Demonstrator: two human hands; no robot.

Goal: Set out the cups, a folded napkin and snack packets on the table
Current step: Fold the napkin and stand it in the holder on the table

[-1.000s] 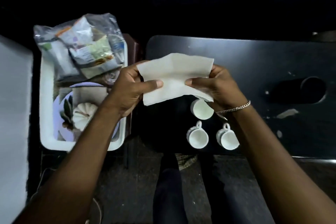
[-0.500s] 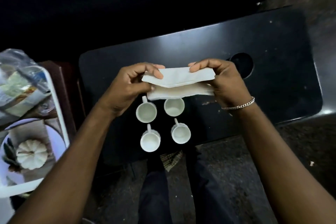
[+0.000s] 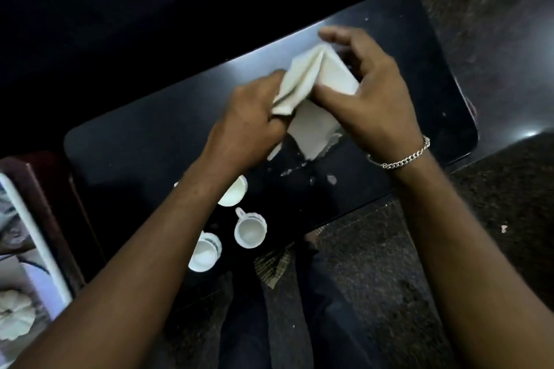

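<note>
The white paper napkin point(image 3: 311, 90), partly folded and bunched, is held above the black glossy rectangular surface point(image 3: 144, 141) between both hands. The left hand point(image 3: 251, 120) has its grip closed on the napkin's crumpled lower-left end, fingers curled around the paper. The right hand point(image 3: 371, 99) clamps the flat folded panel on the napkin's right side, thumb pressing on the near face and the fingers reaching over the far edge. A loose lower flap of the napkin hangs down between the two wrists, close to the surface. A silver chain bracelet point(image 3: 401, 156) circles the right wrist.

Three small white ceramic cups show near the surface's front edge: one upright with its handle visible point(image 3: 250, 231), one just beside it to the left point(image 3: 205, 255), and one partly hidden under the left forearm point(image 3: 232, 193). Pale chips mark the surface beside them.

At the far left, a white tray point(image 3: 36, 246) holds a small white pumpkin-shaped object point(image 3: 15, 317). The floor point(image 3: 479, 24) is dark speckled stone, and the room beyond the surface is dark.
</note>
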